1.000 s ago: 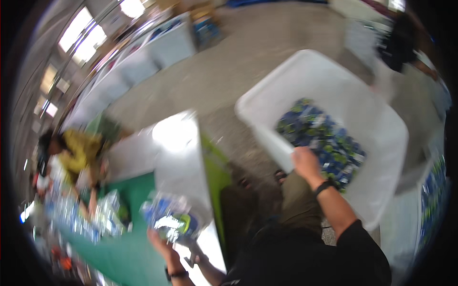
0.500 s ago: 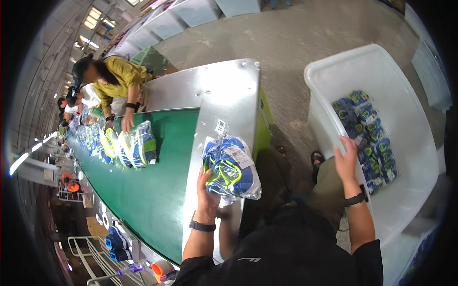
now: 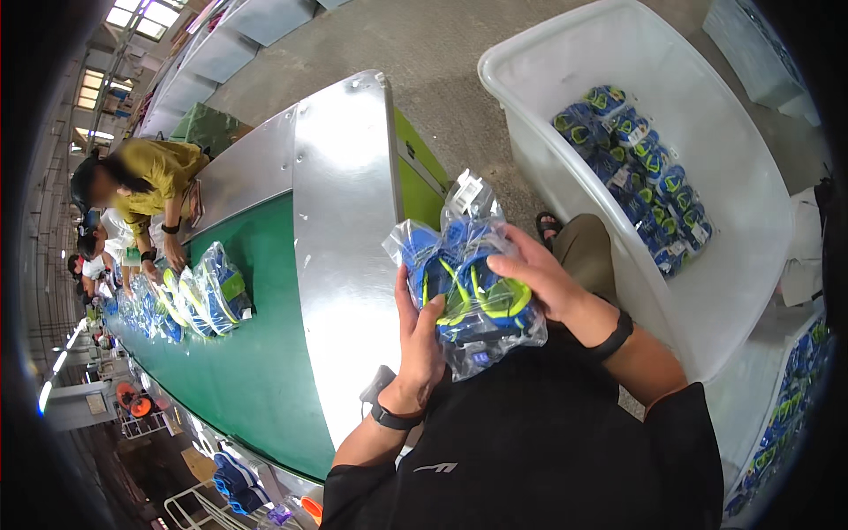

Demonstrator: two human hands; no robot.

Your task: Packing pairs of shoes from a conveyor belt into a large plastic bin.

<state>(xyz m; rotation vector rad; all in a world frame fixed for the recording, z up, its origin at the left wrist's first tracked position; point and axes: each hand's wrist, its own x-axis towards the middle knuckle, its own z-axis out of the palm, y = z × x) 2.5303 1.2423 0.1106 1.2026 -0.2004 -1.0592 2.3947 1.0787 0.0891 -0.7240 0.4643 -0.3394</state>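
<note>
In front of my body I hold a clear plastic bag with a pair of blue-and-lime sandals in it. My left hand grips its left side, thumb on top. On the right side, my right hand is closed on the same bag, its thumb pressing the upper face. A white tag shows at the bag's far end. The undersides of my fingers are hidden by the bag. To the right, a deep white bin holds several similar bagged pairs.
On my left runs a green conveyor belt with a metal end plate. Farther along, a person in a yellow shirt handles bagged pairs on it. Another bin with similar goods stands at lower right. Pale bins line the back.
My right hand has come from beside the bin to grip the bag, which is now turned and held in both hands. The view has swung right. The other person still handles bags.
</note>
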